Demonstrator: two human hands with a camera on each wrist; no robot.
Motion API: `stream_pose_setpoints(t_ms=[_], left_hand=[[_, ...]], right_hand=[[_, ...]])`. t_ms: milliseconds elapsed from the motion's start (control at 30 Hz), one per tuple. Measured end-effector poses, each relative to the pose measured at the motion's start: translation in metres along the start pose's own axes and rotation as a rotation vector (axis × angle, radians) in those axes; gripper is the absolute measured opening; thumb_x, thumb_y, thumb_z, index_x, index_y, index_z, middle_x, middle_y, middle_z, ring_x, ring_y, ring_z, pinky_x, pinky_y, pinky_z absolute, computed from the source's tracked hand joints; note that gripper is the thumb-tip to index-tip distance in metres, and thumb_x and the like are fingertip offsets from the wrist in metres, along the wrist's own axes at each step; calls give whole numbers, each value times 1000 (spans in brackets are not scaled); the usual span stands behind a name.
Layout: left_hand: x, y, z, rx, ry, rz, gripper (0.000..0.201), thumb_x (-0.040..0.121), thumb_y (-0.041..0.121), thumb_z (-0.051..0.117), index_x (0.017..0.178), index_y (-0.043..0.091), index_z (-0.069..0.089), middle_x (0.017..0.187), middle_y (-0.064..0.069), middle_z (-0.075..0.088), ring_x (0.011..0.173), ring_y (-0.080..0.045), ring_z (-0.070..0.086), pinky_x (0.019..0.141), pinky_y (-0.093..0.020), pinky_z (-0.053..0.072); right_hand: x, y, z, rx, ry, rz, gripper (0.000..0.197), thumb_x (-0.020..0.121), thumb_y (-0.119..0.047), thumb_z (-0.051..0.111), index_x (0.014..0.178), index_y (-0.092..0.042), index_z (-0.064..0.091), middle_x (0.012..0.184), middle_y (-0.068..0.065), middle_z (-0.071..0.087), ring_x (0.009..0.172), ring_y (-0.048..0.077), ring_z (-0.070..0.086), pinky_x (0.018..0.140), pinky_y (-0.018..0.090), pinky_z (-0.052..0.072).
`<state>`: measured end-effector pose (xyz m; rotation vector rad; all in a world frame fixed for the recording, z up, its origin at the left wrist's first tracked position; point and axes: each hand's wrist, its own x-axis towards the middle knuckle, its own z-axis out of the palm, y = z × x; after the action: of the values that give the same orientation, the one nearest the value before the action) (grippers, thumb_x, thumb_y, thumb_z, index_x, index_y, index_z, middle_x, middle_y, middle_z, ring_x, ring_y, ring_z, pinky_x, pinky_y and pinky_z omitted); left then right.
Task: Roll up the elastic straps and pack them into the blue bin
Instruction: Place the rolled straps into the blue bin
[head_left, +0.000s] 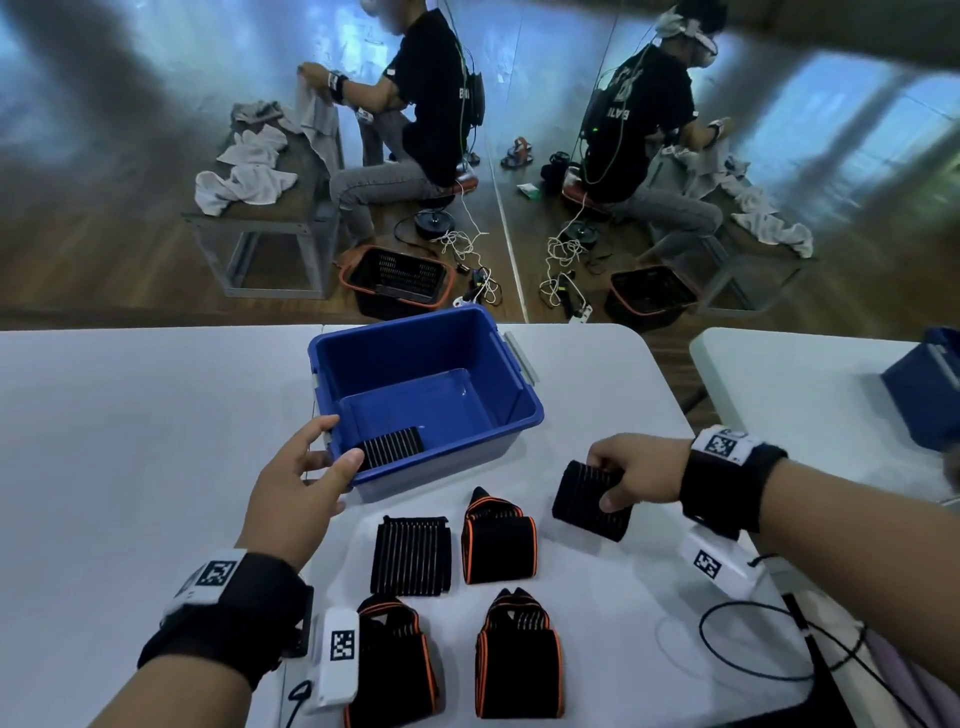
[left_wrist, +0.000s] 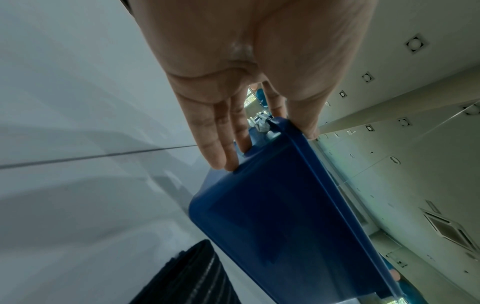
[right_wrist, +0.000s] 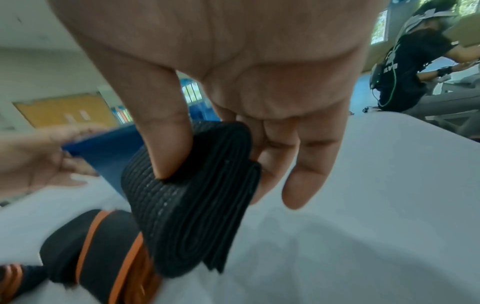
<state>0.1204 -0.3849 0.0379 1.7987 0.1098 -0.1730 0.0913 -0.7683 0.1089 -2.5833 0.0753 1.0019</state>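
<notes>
The blue bin (head_left: 511, 431) stands open on the white table (head_left: 130, 441), with one rolled black strap (head_left: 393, 447) lying in its near left corner. My left hand (head_left: 337, 441) rests at that corner. Its straight fingers (left_wrist: 223, 156) lie against the outer wall and the thumb reaches over the rim. To the right of the bin, just above the table, my right hand (head_left: 605, 483) grips a rolled black ribbed strap (head_left: 587, 501), thumb pressed into the roll (right_wrist: 187, 205). In front of the bin lie a black ribbed strap (head_left: 410, 556) and three orange-edged straps (head_left: 498, 540).
A black cable (head_left: 753, 644) loops over the table's near right part. The table's right edge lies just past my right wrist. A second blue bin (head_left: 930, 384) sits on a neighbouring table. Beyond the table, a seated person (head_left: 415, 104) handles towels.
</notes>
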Motion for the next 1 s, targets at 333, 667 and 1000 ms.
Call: stream_pose_setpoints(t_ms=[333,667,1000], left_hand=[[0,-1,1,-34,3,-17,44,90,38,71,130,47,57,113,-10,67,94,-25,72,74,-37,63],[1,-3,-1,-25,2,-23,42,88,47,71,124,59,54,113,-2,67,91,-16,73,88,-49,60],[-1,2,-2,-54,11,-27,39,89,40,73,122,54,58,108,-2,65,70,-5,71,84,-39,60]], right_hand=[[22,-140,-85,-88,38,-296,27,80,-18,77,103,-15,62,93,0,66,87,21,64,81,38,52],[161,-242,-52,-561,4,-217,44,82,-25,78,121,-13,62,114,5,69,99,25,64,83,33,50],[219,-267,-21,-856,-94,-124,44,71,-46,81,106,-19,71,96,4,74,87,27,70,87,43,57]])
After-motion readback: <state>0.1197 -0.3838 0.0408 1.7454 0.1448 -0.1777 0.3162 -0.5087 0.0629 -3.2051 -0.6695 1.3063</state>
